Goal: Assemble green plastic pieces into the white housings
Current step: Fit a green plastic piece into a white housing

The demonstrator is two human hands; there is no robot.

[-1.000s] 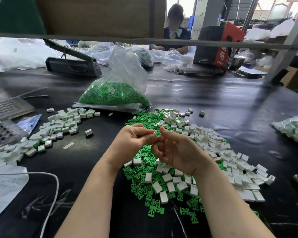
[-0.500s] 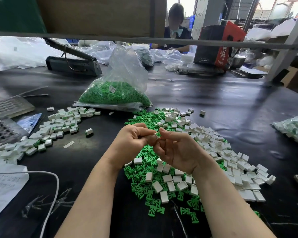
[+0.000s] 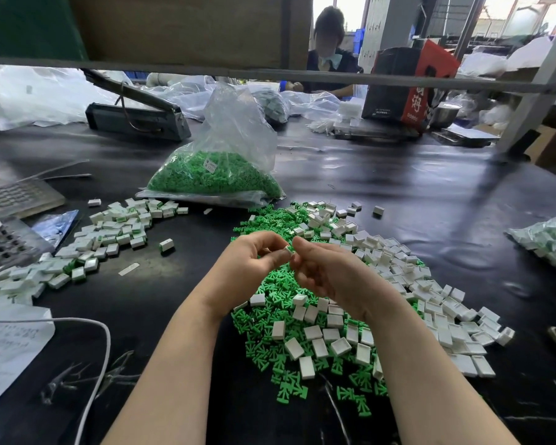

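Observation:
My left hand and my right hand meet fingertip to fingertip above a heap of loose green plastic pieces. Between the fingertips sits one small white housing, pinched from both sides; whether a green piece is in it is hidden by the fingers. Empty white housings are spread to the right of the heap and over it. To the left lies a pile of white housings with green showing at their ends.
A clear bag of green pieces stands behind the heap. Another bag of parts lies at the right edge. A sealing tool, a white cable, paper and perforated trays are at the left. A person sits across the table.
Both hands stay together over the heap; the fingers have shifted slightly around the small housing. Nothing on the table has moved.

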